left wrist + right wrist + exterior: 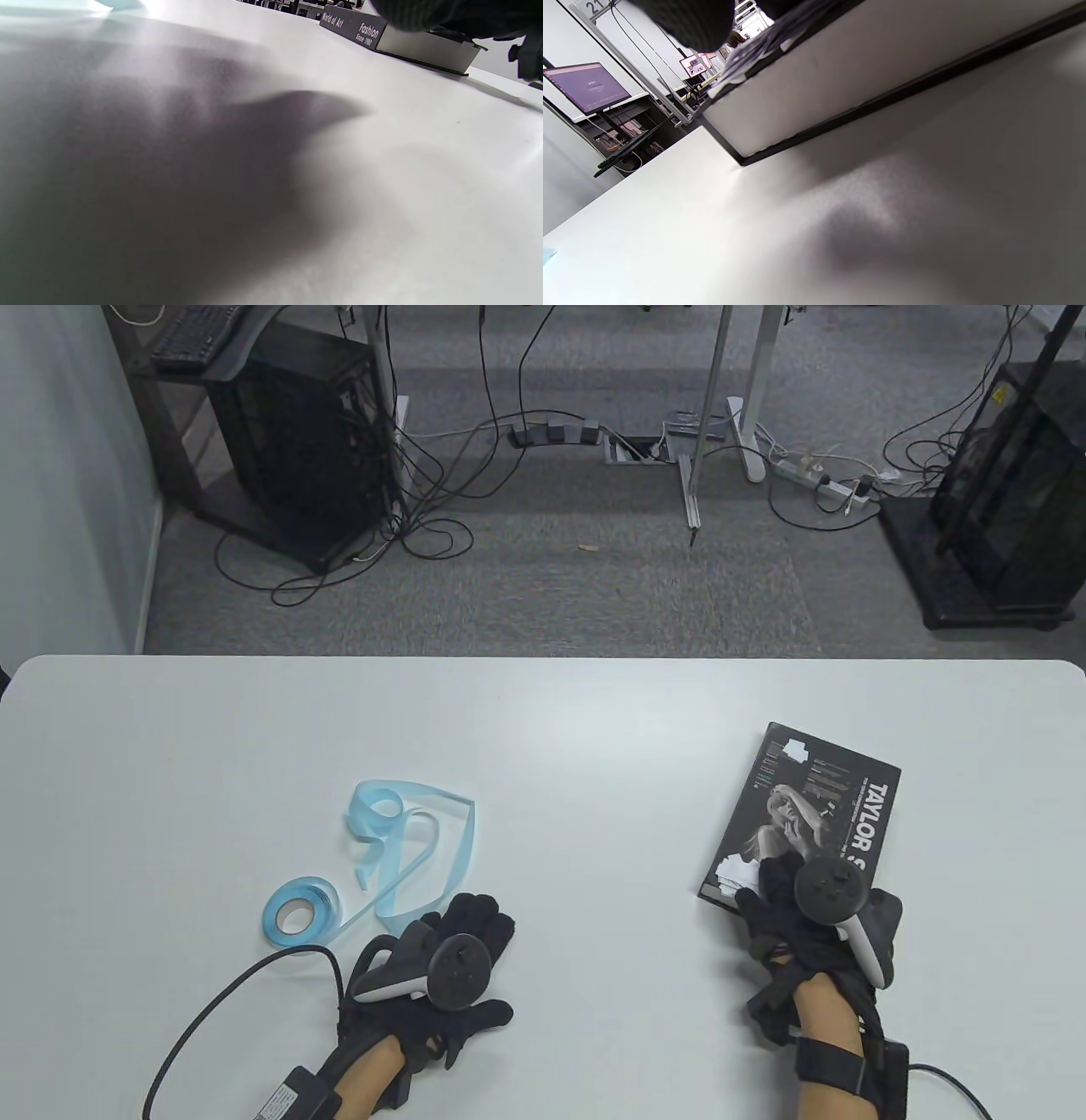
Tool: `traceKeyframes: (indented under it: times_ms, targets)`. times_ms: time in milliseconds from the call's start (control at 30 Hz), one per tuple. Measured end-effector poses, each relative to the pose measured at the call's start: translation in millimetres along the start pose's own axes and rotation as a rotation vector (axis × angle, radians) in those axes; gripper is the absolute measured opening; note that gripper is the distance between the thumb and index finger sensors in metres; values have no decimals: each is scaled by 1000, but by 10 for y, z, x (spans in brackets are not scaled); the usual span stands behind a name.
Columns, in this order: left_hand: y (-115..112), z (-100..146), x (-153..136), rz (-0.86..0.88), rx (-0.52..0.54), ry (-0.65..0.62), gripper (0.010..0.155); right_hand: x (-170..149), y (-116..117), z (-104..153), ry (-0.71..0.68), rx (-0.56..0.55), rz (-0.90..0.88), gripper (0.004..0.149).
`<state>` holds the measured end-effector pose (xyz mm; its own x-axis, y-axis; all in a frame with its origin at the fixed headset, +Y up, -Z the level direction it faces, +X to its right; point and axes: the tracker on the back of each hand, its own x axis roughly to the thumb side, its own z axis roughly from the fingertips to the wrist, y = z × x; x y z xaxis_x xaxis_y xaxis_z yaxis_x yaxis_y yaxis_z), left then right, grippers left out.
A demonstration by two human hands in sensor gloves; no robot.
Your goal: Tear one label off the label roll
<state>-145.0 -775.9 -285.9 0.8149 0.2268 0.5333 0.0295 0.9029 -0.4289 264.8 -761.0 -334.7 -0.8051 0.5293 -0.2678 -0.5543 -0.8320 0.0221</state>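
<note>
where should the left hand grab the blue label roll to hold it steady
Grip the wound coil of the label roll across its outer rim, coming from its near right, where the left hand already lies. The coil lies flat and compact; the loose strip curls away behind it and would only flop.

Left hand lies flat (palm down), fingers spread; right hand reaches forward.

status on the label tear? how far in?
Done: a long strip is unrolled and lies loose and curled beyond the roll. No torn-off label shows anywhere.
In hand: the left hand rests at the strip's near end; whether it pinches it is hidden. The right hand rests on the book, away from the roll.
Left: grip the strip and tear one label off.
</note>
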Motion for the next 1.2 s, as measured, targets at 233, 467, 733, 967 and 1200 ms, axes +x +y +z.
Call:
traceKeyframes:
  times_ms: [233, 467, 733, 967, 1200]
  targets:
    - [-1, 4, -4, 5, -10, 5, 93, 3, 7, -3, 0, 4, 16, 64]
    - [-4, 10, -7, 9, -15, 7, 93, 24, 35, 7, -9, 18, 43, 68]
    - [5, 20, -9, 9, -4, 0, 93, 265, 21, 119, -100, 24, 78, 72]
    - [12, 36, -27, 11, 3, 0, 93, 732, 169, 369, -293, 80, 133, 77]
    - [9, 43, -31, 23, 6, -4, 93, 1196, 591, 657, -476, 220, 232, 83]
